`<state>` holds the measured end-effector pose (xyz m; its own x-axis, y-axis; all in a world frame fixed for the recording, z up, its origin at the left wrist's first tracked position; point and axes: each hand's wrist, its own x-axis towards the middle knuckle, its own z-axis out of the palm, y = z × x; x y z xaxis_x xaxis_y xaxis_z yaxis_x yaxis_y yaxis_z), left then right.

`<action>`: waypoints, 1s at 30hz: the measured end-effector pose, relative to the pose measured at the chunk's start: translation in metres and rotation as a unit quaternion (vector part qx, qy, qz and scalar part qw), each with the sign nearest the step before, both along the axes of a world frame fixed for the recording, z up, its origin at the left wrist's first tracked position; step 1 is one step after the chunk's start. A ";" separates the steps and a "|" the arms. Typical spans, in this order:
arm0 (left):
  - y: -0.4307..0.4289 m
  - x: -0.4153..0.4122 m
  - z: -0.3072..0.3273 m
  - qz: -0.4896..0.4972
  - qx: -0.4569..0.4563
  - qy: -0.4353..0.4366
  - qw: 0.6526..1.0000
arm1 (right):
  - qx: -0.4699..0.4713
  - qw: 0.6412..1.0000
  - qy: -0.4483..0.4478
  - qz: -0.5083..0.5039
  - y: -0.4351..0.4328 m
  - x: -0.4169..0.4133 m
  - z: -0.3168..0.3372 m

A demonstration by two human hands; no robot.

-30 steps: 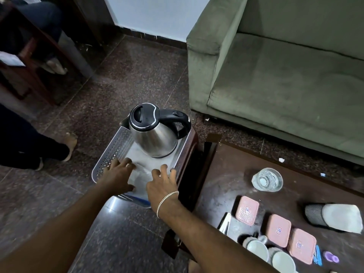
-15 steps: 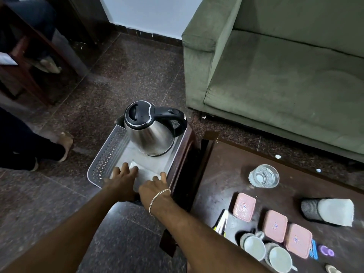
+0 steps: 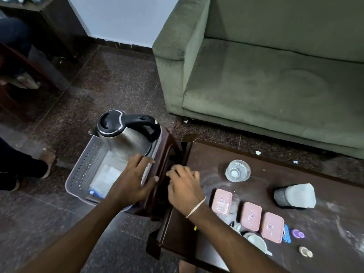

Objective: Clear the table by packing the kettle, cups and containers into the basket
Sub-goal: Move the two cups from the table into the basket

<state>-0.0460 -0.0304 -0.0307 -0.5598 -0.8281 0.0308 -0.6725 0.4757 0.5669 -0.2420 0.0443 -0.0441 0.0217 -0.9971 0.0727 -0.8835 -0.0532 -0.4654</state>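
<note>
- Single head-worn wide-angle camera; no second view.
- Faces forward and down.
- Close above basket (image 3: 82, 170) and table (image 3: 325, 223); sofa (image 3: 266, 75) beyond.

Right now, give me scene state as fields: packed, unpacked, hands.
packed: kettle upright in basket
unpacked: three pink containers, cups, glass on table
left hand: open, over basket's right rim, empty
right hand: open, empty, at table's left edge
</note>
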 end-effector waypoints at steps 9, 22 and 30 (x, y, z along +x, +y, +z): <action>0.043 -0.137 -0.015 -0.101 0.048 -0.034 0.993 | 0.089 0.990 0.055 -0.097 0.078 -0.162 0.002; 0.153 -0.223 -0.069 -0.223 0.102 -0.202 0.948 | 0.217 0.970 -0.025 -0.102 0.213 -0.240 -0.040; 0.205 -0.213 -0.097 -0.228 0.137 -0.292 0.919 | 0.313 0.947 0.040 -0.056 0.257 -0.202 -0.076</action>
